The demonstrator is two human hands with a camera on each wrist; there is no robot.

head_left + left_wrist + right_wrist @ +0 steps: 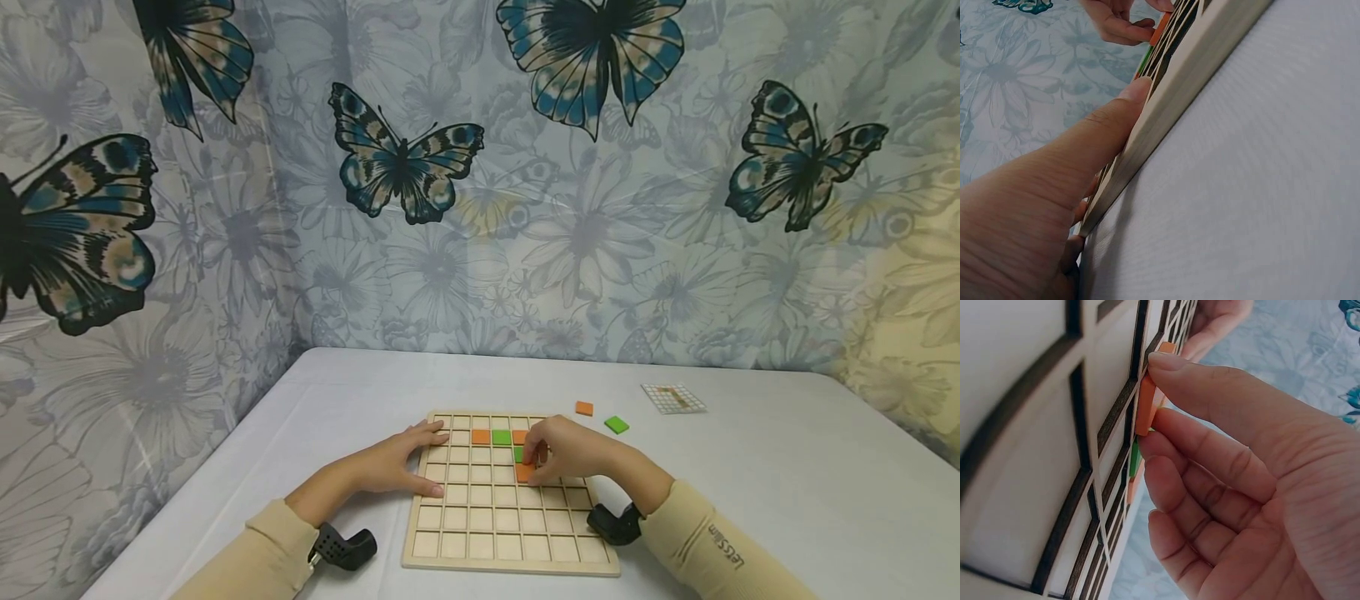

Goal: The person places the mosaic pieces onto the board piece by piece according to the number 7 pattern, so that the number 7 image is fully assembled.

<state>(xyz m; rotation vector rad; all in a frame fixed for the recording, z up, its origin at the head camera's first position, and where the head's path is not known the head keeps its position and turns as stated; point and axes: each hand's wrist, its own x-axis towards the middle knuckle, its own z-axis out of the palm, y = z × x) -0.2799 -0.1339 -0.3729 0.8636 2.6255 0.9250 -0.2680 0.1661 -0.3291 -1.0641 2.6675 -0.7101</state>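
A wooden grid board (pixel 510 568) lies on the white table. My left hand (pixel 393 467) rests on its left edge, fingers spread, with the thumb (pixel 1135 94) over the rim in the left wrist view. Between thumb and fingertips my right hand (pixel 572 450) pinches an orange square tile (pixel 1145 406), right at a cell of the grid. Just behind that tile is a green tile (pixel 518 455), partly hidden by the fingers. Farther back, an orange tile (pixel 481 437), a green tile (pixel 501 437) and another orange tile (pixel 519 437) sit in one row.
Beyond the board's right back corner lie a loose orange tile (pixel 584 408) and a loose green tile (pixel 617 425). Farther right is a small card (pixel 673 398) with a printed grid. A butterfly-patterned cloth (pixel 585 275) hangs behind the table.
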